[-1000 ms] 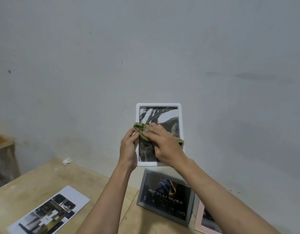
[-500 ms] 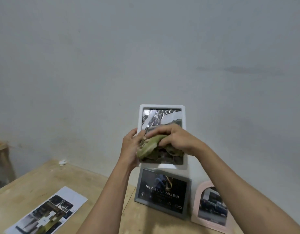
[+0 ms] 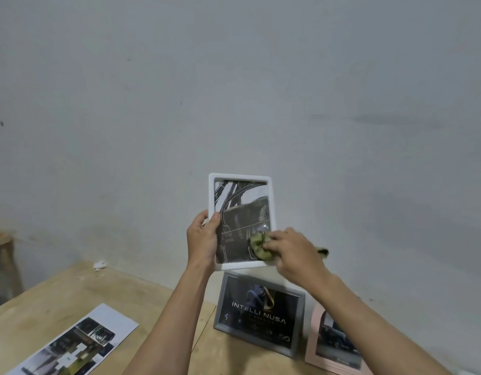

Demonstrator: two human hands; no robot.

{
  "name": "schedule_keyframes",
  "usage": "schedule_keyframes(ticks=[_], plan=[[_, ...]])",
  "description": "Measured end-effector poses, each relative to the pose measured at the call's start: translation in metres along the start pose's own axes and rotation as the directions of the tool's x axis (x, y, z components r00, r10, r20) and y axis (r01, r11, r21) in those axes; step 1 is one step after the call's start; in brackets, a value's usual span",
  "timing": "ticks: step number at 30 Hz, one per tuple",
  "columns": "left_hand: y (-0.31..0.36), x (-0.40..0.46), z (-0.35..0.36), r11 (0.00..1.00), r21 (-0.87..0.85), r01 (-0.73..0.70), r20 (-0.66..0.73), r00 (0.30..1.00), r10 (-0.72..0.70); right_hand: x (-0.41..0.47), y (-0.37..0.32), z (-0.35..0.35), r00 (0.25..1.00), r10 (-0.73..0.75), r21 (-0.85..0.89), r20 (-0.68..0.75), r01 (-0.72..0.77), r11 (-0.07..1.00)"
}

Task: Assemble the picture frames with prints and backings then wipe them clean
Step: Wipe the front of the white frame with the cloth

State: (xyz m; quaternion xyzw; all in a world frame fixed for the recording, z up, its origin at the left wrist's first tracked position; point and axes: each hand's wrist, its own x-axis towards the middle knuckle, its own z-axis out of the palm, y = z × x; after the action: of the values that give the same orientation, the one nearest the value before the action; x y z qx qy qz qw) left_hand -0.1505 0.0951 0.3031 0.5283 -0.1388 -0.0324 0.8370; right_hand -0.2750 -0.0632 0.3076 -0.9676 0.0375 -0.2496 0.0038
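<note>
I hold a white picture frame upright in the air before the wall, with a dark black-and-white print behind its glass. My left hand grips the frame's left edge, thumb on the front. My right hand holds a crumpled green cloth and presses it against the glass at the lower right corner. A bit of the cloth sticks out past my right hand on the right.
A grey frame with an "INTELLI NUSA" print leans against the wall on the wooden table. A pink frame stands to its right. A sheet of uncut prints lies at the table's left. A small white scrap lies by the wall.
My right hand has swept the cloth from the upper left of the glass, across its middle, down to the lower right corner. The left hand keeps its grip on the frame's left edge.
</note>
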Motion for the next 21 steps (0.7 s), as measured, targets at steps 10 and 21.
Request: schedule_keyframes(ticks=[10, 21], plan=[[-0.008, -0.004, 0.0, 0.994, 0.102, -0.047, 0.051, 0.998, 0.042, 0.011, 0.015, -0.048, 0.937, 0.339, 0.729, 0.084, -0.29, 0.621], [-0.013, -0.013, 0.012, 0.999, -0.029, -0.035, -0.002, 0.999, 0.035, 0.019, 0.014, 0.004, 0.963, -0.016, -0.166, -0.268, -0.03, 0.986]])
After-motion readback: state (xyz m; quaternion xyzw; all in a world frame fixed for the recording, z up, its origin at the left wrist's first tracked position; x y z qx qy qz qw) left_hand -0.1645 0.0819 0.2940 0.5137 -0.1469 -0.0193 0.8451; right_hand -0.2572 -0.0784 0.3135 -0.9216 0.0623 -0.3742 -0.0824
